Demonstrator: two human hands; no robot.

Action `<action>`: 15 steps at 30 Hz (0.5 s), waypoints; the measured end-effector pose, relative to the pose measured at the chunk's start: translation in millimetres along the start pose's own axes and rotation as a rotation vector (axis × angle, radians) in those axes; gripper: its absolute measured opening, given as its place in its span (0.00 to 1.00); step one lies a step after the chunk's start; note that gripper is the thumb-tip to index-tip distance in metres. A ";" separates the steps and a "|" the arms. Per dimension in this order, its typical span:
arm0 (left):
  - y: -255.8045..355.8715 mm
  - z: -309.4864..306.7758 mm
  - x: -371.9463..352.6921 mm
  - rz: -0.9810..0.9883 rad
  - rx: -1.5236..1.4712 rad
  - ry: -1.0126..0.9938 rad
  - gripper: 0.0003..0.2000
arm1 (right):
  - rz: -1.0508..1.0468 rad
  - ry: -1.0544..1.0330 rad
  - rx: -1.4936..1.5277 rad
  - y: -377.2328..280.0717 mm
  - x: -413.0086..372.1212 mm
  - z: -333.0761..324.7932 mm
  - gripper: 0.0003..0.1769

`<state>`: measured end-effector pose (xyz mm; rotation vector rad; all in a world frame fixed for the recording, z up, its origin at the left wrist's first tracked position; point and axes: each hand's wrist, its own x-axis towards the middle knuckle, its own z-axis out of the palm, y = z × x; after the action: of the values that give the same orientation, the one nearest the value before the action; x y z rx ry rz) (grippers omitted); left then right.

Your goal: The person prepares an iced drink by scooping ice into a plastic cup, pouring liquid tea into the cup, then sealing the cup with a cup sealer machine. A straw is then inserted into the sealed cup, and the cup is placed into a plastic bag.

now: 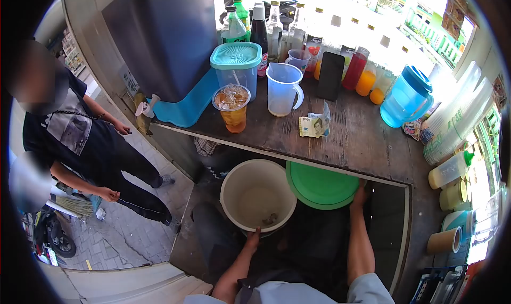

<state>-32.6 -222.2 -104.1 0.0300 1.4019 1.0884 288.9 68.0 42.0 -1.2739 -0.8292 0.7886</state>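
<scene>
Below the counter, between my knees, is a cream bucket [229,189], its inside pale with a small brownish thing near the bottom that I cannot make out. My left hand [253,239] grips the bucket's near rim, thumb over the edge. In my right hand [360,194] is a round green lid [322,184], held by its right edge beside the bucket, partly under the counter edge. On the counter above stand a plastic cup of iced tea [233,112] and a clear measuring jug [283,91].
The wooden counter [362,139] holds a banknote [314,125], a dark phone [331,76], a turquoise-lidded container [236,56], a blue pitcher [406,97] and several bottles [355,68]. Stacked plastic cups [458,117] lean at the right. A person [80,128] stands at the left.
</scene>
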 end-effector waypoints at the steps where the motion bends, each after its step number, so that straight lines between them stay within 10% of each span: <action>1: 1.6 -1.9 1.2 0.020 0.015 -0.060 0.36 | 0.167 -0.032 0.017 -18.5 -31.0 9.5 0.25; 15: 61.5 -9.4 -64.5 0.063 -0.231 -0.086 0.51 | 0.754 0.108 0.003 57.5 -299.5 104.1 0.44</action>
<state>-62.9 -233.6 -20.5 -0.0461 1.1983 1.2808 48.8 -134.2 -30.9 -1.6293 -0.2364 1.2932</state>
